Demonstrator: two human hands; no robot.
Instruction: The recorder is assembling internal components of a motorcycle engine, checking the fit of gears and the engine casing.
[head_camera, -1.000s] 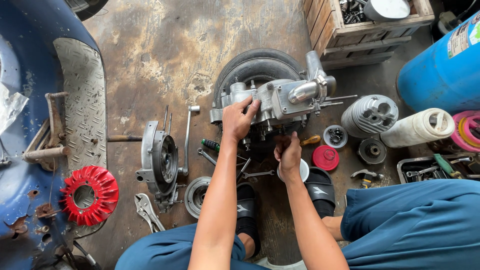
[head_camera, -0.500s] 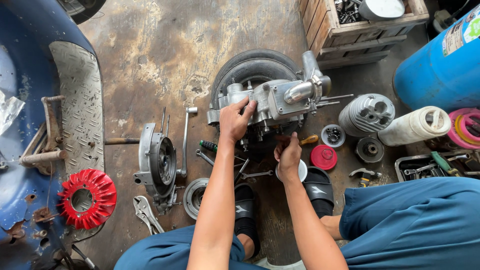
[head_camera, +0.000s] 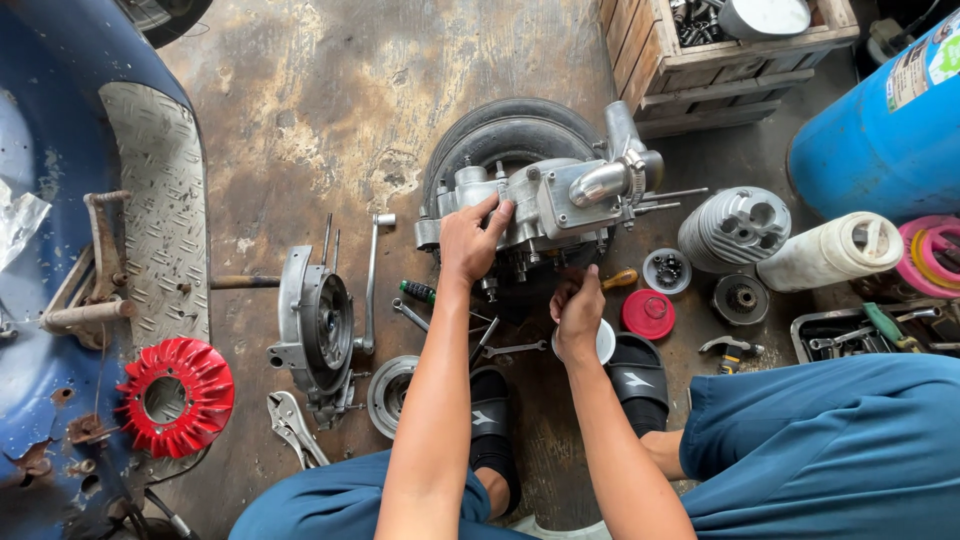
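1. Engine casing (head_camera: 545, 210), silver and greasy, was seen on the stained concrete floor (head_camera: 300, 120), set against a black tyre (head_camera: 510, 130).
2. The left hand (head_camera: 468, 240) was laid flat on the casing's near-left face, fingers spread and pressing, nothing enclosed by its grip.
3. The right hand (head_camera: 578, 312) was held just below the casing's underside, its grip curled shut around something small that could not be made out.
4. A white cup (head_camera: 604, 342) lay directly under the right hand, with a red lid (head_camera: 648, 314) just beside it.
5. A finned cylinder (head_camera: 735, 228) was placed to the right of the casing, well apart from both hands.
6. A grey cover plate (head_camera: 315, 325) and a red fan (head_camera: 175, 397) were left on the floor to the left.
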